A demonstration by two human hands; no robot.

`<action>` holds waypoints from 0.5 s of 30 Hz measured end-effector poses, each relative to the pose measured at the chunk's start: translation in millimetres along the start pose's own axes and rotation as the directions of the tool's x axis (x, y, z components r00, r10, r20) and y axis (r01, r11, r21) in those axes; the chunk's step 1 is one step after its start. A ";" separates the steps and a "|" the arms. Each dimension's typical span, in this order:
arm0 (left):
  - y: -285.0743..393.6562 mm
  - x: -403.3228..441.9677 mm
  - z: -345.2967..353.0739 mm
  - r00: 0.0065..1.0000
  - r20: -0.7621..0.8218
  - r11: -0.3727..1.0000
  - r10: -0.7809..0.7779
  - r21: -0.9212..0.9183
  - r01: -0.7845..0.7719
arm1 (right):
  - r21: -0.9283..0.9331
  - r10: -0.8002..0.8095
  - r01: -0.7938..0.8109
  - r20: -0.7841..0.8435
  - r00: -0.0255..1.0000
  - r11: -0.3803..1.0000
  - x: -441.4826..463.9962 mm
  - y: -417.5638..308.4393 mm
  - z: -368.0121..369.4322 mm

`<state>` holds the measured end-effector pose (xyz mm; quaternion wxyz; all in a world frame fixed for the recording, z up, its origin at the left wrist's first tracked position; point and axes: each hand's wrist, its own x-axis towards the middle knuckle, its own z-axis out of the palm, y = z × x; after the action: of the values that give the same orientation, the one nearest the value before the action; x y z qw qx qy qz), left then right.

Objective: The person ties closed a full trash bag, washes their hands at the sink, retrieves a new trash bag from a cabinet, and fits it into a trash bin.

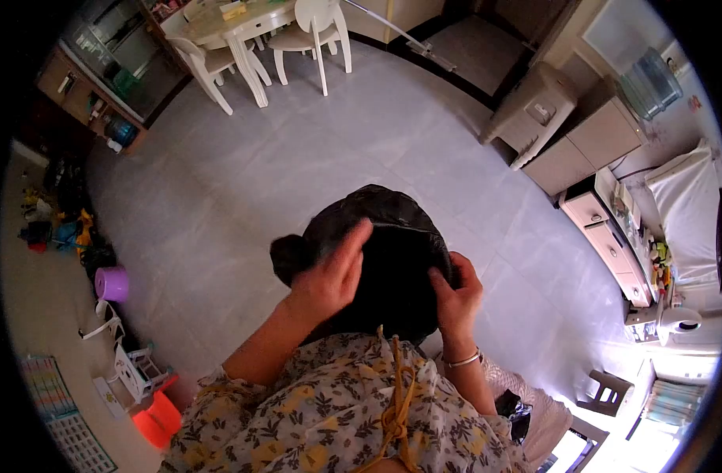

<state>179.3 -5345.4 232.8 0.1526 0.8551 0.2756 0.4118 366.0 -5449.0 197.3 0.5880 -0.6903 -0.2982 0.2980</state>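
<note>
A black plastic bag (392, 206) is spread open in front of my body, its dark mouth facing up. At its right edge my right hand (459, 298) pinches the rim between thumb and fingers. My left hand (333, 272) is over the bag's left side, slightly blurred, with its fingers stretched out and nothing visible in it. A bunched part of the bag sticks out to the left, beyond my left hand. Whatever supports the bag from below is hidden.
Grey floor tiles (219, 189) surround the bag. A white table (233, 25) and chairs are at the top. Stool (538, 110) and drawers (609, 244) stand right. Purple container (112, 284) and orange bin (158, 418) are left.
</note>
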 end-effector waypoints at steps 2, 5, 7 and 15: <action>-10.0 17.6 -1.0 0.973 0.016 0.970 -0.232 -0.068 0.233 | 0.004 0.020 -0.021 0.018 1.000 1.000 1.2 -4.4 0.3; -35.2 41.9 -7.3 0.875 0.112 0.863 -0.471 -0.147 0.484 | 0.006 0.039 -0.039 0.064 0.997 0.999 1.3 -4.2 1.6; -54.2 53.4 -5.9 0.867 0.086 0.856 -0.490 -0.141 0.498 | 0.005 0.032 -0.033 0.088 0.996 0.999 1.7 -3.8 2.4; -105.5 63.6 -17.8 0.525 0.514 0.360 -0.678 -0.390 0.847 | 0.048 0.002 -0.008 0.130 0.992 0.999 4.9 0.4 0.7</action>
<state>161.2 -5222.2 231.6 0.6249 0.5733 0.4741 0.2366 368.6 -5444.9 196.5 0.5832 -0.6557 -0.3267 0.3509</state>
